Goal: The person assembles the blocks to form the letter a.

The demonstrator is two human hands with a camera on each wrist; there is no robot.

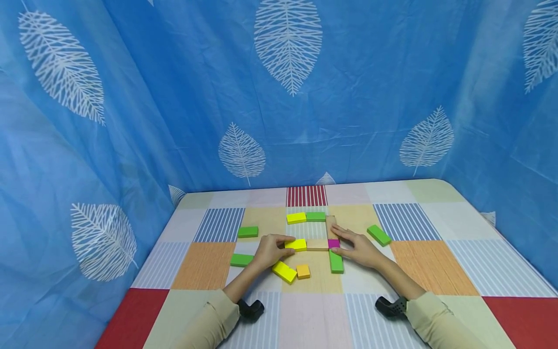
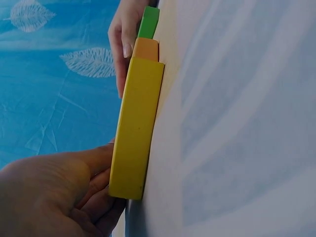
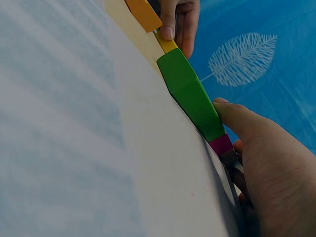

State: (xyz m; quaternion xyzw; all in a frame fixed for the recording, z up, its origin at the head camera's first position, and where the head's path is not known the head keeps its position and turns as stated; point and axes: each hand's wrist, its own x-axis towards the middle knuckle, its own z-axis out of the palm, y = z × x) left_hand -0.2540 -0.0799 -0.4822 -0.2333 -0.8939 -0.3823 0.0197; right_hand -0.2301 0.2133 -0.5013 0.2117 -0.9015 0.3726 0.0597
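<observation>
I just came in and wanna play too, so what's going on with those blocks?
A person seems to be building a flat shape on a patchwork-print tablecloth. The left hand pinches the left end of a yellow block, lined up with a plain wooden block and a purple block. The right hand touches a second wooden block, its thumb by the purple block and a green block. A far row holds another yellow block and another green block; an orange block lies nearer.

Head cam's high, farther off, facing fwd/down over tablecloth (image 1: 311, 312); L/R wrist cams skim it v. close, both catching orange block (image 1: 303, 271).
</observation>
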